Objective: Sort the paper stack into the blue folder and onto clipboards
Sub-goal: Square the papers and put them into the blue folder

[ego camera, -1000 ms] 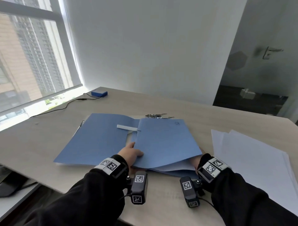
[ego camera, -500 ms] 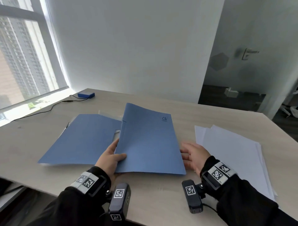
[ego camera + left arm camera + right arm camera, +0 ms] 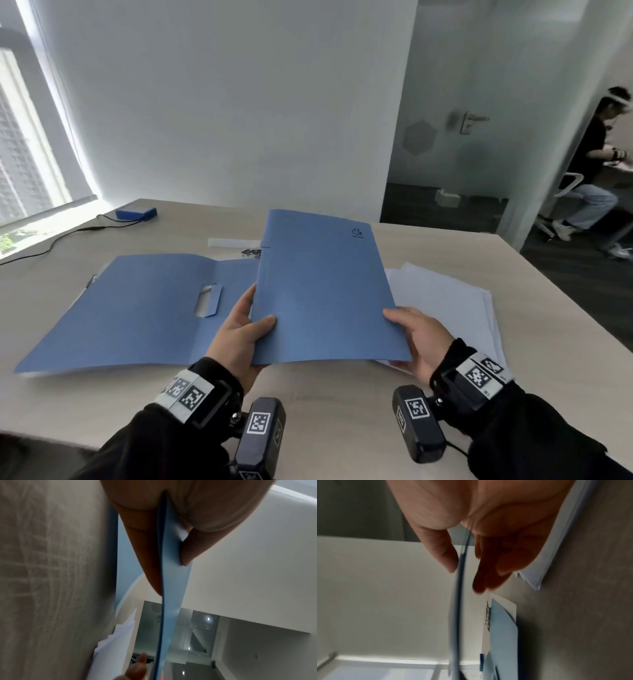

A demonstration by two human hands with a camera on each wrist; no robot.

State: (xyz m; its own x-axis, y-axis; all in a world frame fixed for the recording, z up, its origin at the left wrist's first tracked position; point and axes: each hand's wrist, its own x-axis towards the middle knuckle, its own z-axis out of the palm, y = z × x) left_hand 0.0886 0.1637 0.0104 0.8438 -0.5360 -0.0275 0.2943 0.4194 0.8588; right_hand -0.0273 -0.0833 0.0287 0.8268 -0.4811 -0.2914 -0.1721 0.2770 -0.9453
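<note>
Right, we're lifting the closed blue folder (image 3: pixel 322 291) off the worktop (image 3: pixel 534 308), left hand (image 3: pixel 239 337) and right hand (image 3: pixel 419 337) each pinching a lower corner, keeping it level, clear of the paper stack (image 3: pixel 455 301).

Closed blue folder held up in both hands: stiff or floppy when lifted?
Probably fairly stiff: the folder stays nearly flat, gripped only at its side edges by the left hand and right hand. It looks thin edge-on, so likely light.

Soft daylight enters from the window (image 3: pixel 30 137) at the left, leaving the room evenly lit with faint shadows. Both wrist views are motion-blurred and dim, and straight lines bow near the head view's edges.
</note>
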